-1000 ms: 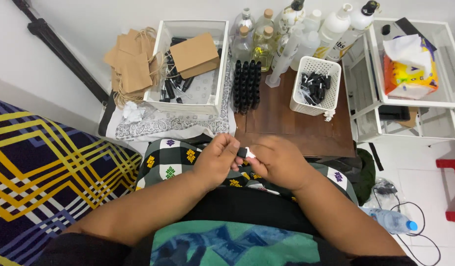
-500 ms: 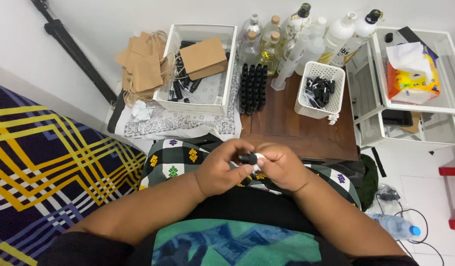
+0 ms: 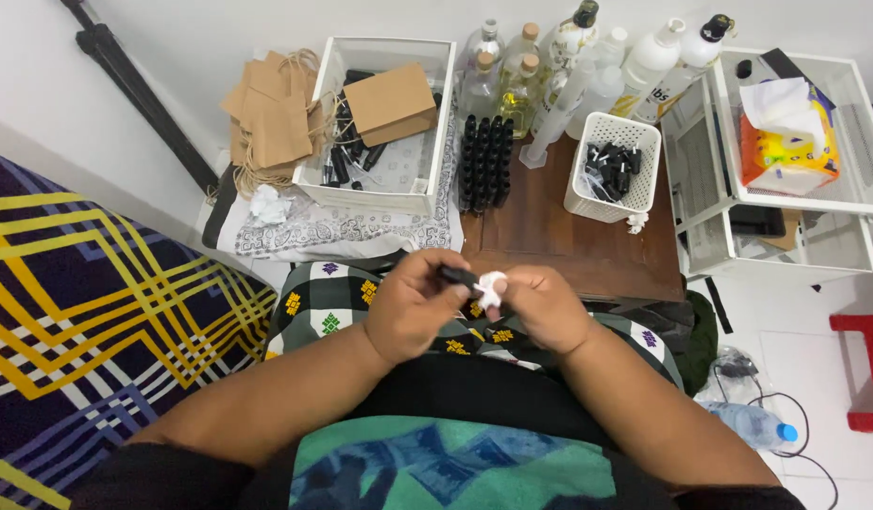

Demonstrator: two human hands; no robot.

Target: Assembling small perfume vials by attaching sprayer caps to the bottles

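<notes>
My left hand point(image 3: 413, 307) and my right hand point(image 3: 540, 307) meet over my lap, just in front of a low wooden table point(image 3: 568, 246). The left hand's fingers pinch a small black bottle point(image 3: 455, 276) that lies sideways. The right hand's fingertips press a small white wad point(image 3: 491, 286) against the bottle's end. Much of the bottle is hidden by the fingers.
On the table stand a block of small black bottles point(image 3: 483, 161), a white basket of black caps point(image 3: 613, 165), and several large bottles point(image 3: 550, 57) at the back. A white tray point(image 3: 384, 123) with a brown box sits left, paper bags point(image 3: 271, 118) beside it, a wire rack point(image 3: 795, 161) right.
The view has tilted slightly. My hands stayed together over my lap, and the white wad now shows more clearly at the bottle's end.
</notes>
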